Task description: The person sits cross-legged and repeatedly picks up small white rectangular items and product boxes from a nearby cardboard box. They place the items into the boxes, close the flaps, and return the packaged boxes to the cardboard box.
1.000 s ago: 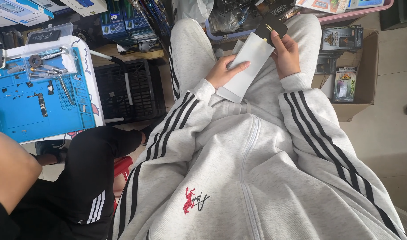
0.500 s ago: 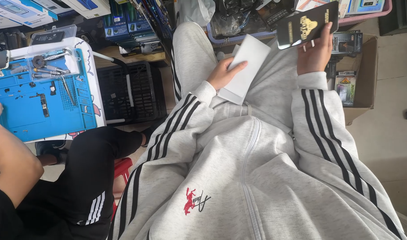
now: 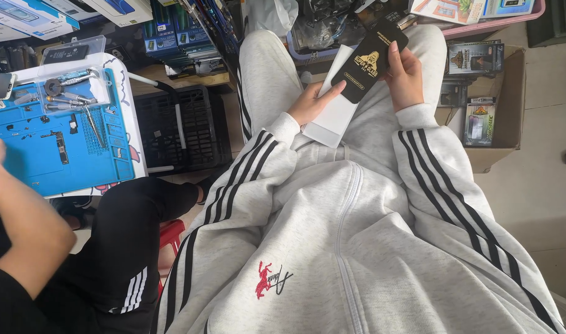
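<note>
The right hand (image 3: 408, 77), fingers clamped on the black flat package (image 3: 369, 59), has brought it down from 1 o'clock to overlap the white sleeve (image 3: 335, 114). The left hand (image 3: 312, 102) stays closed on that sleeve, over the lap.

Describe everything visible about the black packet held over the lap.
The black packet is a flat, slim rectangular sleeve, matte black like printed card, with gold artwork and lettering on the face turned to the camera. It looks closed and undamaged. It is tilted, its upper end toward the right and away from the person. The right hand grips its right edge, fingers wrapped behind. The left hand touches its lower left corner. It overlaps a white flat box lying beneath it on the grey trousers.
</note>
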